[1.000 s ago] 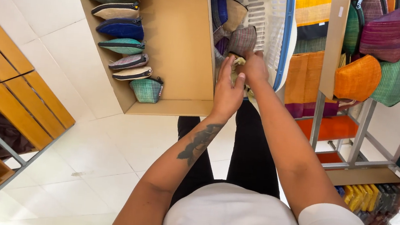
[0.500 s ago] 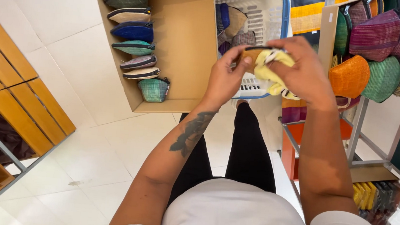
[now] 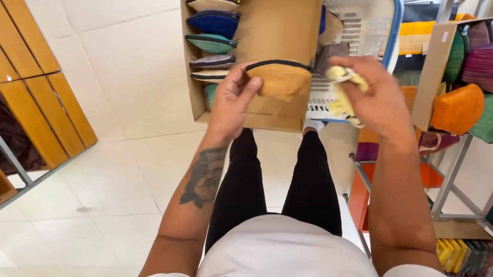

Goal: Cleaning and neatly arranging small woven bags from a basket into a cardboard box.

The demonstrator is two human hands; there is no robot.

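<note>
White floor tiles (image 3: 114,77) fill the ground below, bounded by slatted wooden furniture (image 3: 29,81) on one side and a metal shelving rack (image 3: 459,177) of woven pouches on the other. Item: mustard-yellow zip pouch (image 3: 280,79), half-moon shape, dark zipper along its upper edge. Left hand (image 3: 233,98) pinches the pouch's near corner between thumb and fingers, closed on the fabric, apparently to keep the pouch flat and its zipper edge presented. Right hand (image 3: 373,96), just beside the pouch's far end, is curled shut around a crumpled pale-yellow wad (image 3: 341,90), paper or cloth; which cannot be told. Directly beyond both grips: open cardboard box (image 3: 282,21), a row of zip pouches (image 3: 212,27) standing on edge along its far-left wall, the remaining interior bare. White plastic basket with blue rim (image 3: 369,24) touches the box's right side, more pouches inside. Open room lies beneath the hands, toward the legs and floor; box walls and rack uprights crowd the outward sides.
</note>
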